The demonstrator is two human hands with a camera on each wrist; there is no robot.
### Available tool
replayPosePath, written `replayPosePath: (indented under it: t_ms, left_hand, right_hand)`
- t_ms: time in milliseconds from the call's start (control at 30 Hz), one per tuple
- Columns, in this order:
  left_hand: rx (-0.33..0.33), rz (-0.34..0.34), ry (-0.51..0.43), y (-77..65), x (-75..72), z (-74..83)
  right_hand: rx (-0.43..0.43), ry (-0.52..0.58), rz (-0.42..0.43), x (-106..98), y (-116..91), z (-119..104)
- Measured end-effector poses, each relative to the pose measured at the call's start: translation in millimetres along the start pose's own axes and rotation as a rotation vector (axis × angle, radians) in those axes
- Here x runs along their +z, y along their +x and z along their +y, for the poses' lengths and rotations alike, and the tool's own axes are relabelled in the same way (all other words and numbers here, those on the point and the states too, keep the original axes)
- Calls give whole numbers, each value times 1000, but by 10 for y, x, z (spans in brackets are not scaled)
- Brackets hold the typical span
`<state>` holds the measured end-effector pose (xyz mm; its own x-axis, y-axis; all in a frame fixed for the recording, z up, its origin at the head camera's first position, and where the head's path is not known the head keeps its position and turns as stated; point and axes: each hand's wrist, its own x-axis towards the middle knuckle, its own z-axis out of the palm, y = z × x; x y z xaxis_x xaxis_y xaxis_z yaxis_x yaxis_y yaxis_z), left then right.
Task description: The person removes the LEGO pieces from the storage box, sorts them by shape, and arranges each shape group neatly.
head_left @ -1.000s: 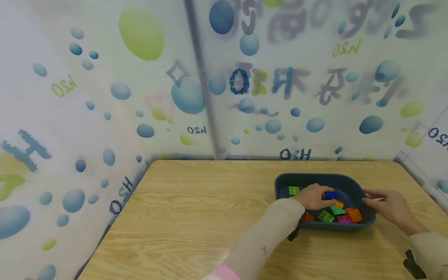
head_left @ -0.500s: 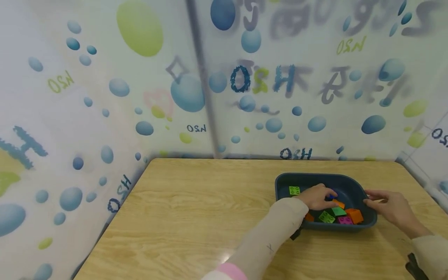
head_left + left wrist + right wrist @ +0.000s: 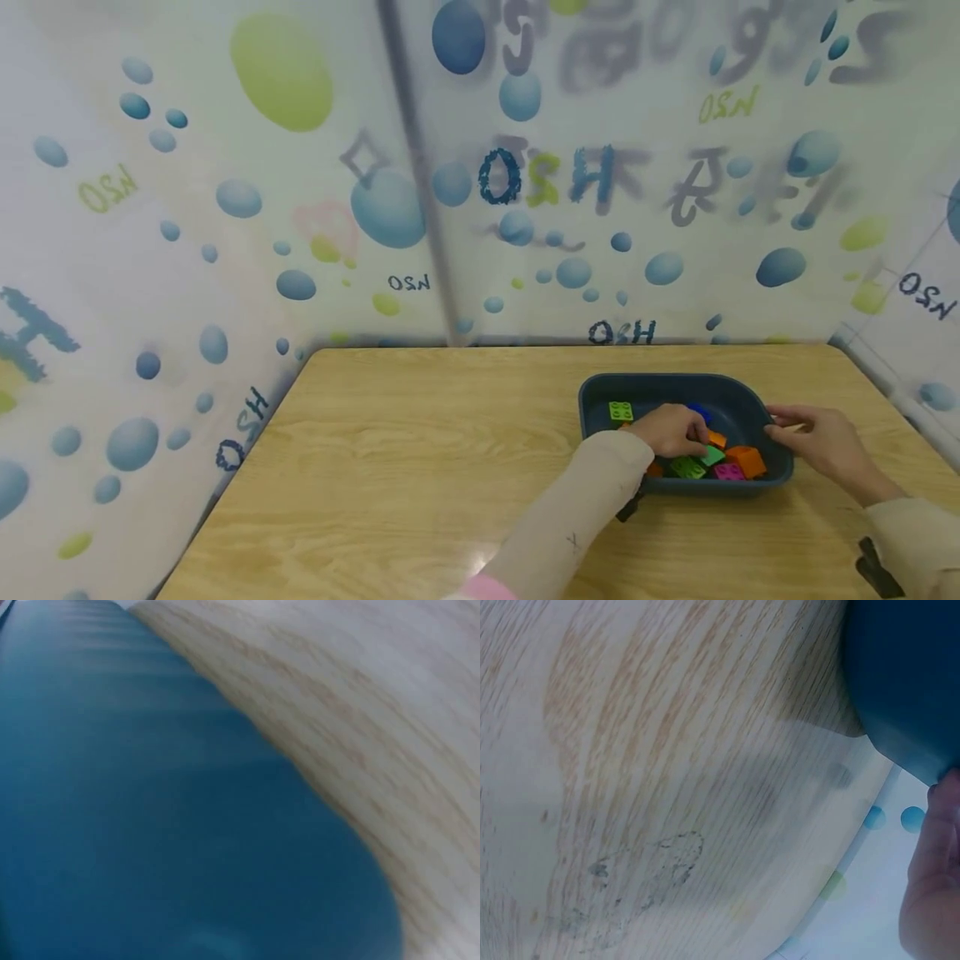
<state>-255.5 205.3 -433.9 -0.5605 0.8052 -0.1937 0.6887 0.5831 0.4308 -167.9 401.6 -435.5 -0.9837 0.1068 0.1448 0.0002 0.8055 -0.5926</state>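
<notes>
On table (image 3: 420, 442), tray (image 3: 667, 377) is pinched at three o'clock by right fingers (image 3: 791, 412); left fingers (image 3: 696, 427) curled, hold unclear. Likely-stiff mint block (image 3: 713, 456) is best side-gripped.

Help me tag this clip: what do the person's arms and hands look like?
The left hand and right hand are ungloved. The left sleeve is cream, with a small dark X-like mark and a pink band; the right sleeve is cream too. A black fitting shows by the left cuff, another by the right.
</notes>
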Motion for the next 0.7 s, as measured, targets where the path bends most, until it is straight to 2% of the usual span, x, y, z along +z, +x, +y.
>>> replayPosePath:
  t_ms: [167,433,567,700]
  left_hand:
    - [-69,-10,-22,-44,-3,-26]
    - [-137,-102,-54,-105,-13,8]
    - [-133,-127,-72,-132,-24,26]
    - [-95,-115,-56,-130,-25,23]
  right_hand:
    - [0,4,-5,19,-4,-11]
    - [7,8,-20,6,-11,12]
    - [4,9,-23,4,-8,8]
    - [0,3,-22,-5,3,-2]
